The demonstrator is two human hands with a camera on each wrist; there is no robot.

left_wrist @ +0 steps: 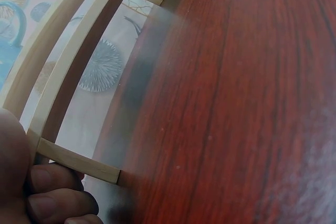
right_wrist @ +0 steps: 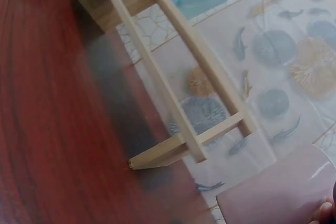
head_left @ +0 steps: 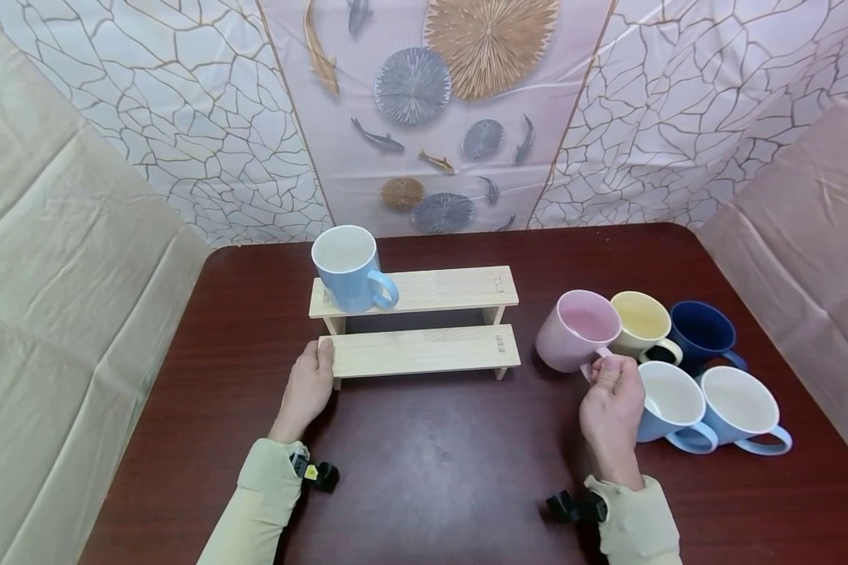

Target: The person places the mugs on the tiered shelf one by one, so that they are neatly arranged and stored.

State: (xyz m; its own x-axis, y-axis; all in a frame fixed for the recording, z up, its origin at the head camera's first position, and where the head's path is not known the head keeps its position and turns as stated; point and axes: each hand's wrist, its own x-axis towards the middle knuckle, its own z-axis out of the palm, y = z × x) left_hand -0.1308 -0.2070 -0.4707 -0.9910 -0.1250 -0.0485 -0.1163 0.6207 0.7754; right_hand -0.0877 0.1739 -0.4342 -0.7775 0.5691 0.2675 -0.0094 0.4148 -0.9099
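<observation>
A two-tier wooden rack (head_left: 424,350) stands mid-table, and a light blue mug (head_left: 348,271) sits on the left of its upper tier. My left hand (head_left: 309,384) holds the left end of the lower tier, thumb above and fingers curled beneath, as the left wrist view shows. Right of the rack, my right hand (head_left: 612,400) pinches the handle of a pink mug (head_left: 568,333), which is tilted. In the right wrist view the pink mug (right_wrist: 278,187) fills the lower right corner, with only fingertips showing beside it.
Close behind and beside my right hand stand a yellow mug (head_left: 636,318), a dark blue mug (head_left: 703,333) and two light blue mugs, one nearer (head_left: 667,400) and one further right (head_left: 738,404). Patterned cloth (head_left: 219,118) hangs behind the dark red table (head_left: 424,471).
</observation>
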